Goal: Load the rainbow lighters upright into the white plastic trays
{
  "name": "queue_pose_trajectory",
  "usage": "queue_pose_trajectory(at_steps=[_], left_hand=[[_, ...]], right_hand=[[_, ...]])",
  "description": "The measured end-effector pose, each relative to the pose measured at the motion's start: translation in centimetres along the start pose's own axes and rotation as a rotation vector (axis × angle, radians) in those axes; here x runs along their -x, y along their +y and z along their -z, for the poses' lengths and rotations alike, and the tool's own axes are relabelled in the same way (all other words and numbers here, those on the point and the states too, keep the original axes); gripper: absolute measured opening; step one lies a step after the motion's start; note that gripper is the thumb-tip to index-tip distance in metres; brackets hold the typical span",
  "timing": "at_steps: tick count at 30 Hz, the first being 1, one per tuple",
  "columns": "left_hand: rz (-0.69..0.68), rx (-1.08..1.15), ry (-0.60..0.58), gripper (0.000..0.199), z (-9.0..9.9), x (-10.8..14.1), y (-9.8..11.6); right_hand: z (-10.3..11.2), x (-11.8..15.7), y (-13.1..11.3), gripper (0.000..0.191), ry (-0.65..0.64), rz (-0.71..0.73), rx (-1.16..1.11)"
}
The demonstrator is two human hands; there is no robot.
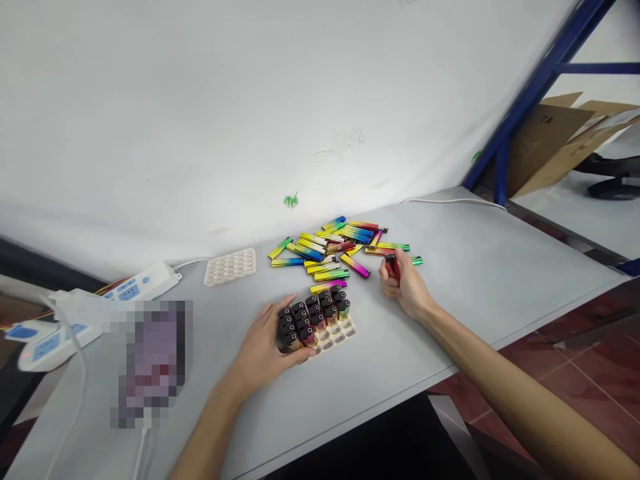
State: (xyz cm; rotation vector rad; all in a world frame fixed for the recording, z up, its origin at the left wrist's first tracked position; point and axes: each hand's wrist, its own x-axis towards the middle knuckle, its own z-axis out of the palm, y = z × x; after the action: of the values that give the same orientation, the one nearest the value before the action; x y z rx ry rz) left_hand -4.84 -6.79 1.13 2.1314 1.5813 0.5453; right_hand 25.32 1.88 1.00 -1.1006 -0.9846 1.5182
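Observation:
Several lighters stand upright, black tops up, in a cream tray with rows of slots. Some slots along its near right side are bare. My left hand is wrapped around the tray's left end, thumb along the near edge and fingers behind. To the right of the tray, my right hand is closed on a red lighter with a dark top, held just above the table. Behind both hands lies a loose pile of shiny lighters in yellow, blue, green, red and purple.
A second cream tray with bare slots lies at the back left. Power strips with cables and a pixelated object occupy the left side. A white wall bounds the back; a blue frame and cardboard boxes stand right.

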Motion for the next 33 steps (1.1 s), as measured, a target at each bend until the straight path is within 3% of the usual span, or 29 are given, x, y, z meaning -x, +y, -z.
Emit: queue_pose_trajectory(at_steps=[7, 12, 15, 23, 29, 33], left_hand=[[-0.007, 0.010, -0.005, 0.087, 0.11, 0.04, 0.03], [-0.007, -0.005, -0.015, 0.086, 0.09, -0.05, 0.11], [-0.015, -0.008, -0.007, 0.086, 0.05, -0.06, 0.08], [-0.010, -0.005, -0.013, 0.084, 0.06, 0.01, -0.01], [0.001, 0.001, -0.015, 0.084, -0.01, -0.01, 0.05], [-0.011, -0.001, -0.004, 0.084, -0.13, -0.01, -0.12]], right_hand=[[-0.61, 0.41, 0.41, 0.041, -0.063, 0.074, 0.051], [-0.78, 0.77, 0.09, 0.049, -0.122, -0.001, -0.032], [-0.62, 0.58, 0.02, 0.058, -0.094, -0.015, -0.068], [-0.32, 0.14, 0.33, 0.050, -0.018, -0.055, -0.134], [-0.58, 0.42, -0.21, 0.060, -0.019, -0.056, -0.128], [-0.69, 0.36, -0.11, 0.056, 0.002, -0.042, -0.096]])
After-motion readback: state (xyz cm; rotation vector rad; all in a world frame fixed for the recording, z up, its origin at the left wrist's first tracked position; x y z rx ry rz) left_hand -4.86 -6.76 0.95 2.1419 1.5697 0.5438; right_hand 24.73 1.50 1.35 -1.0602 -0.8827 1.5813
